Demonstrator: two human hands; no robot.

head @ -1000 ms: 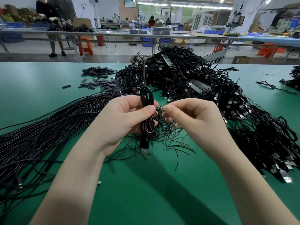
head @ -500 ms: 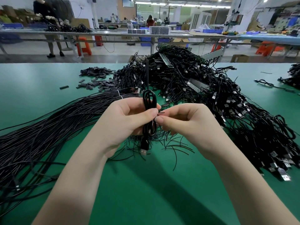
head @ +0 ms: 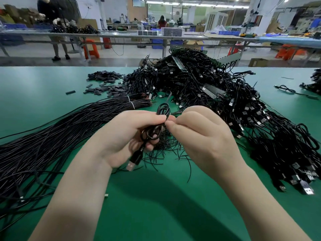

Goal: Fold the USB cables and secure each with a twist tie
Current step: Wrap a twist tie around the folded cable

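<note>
Folded USB cable point(head: 162, 119) gripped in left hand point(head: 125, 136); right hand point(head: 203, 136) pinches its twist tie point(head: 171, 114); no legible writing

- Head view, sole camera: worn on the person's head, wide-angle, facing forward and down.
- Near field: both forearms, close under the lens, over the green table point(head: 43, 94).
- Far field: workshop benches point(head: 121, 34) beyond the table's far edge.
</note>
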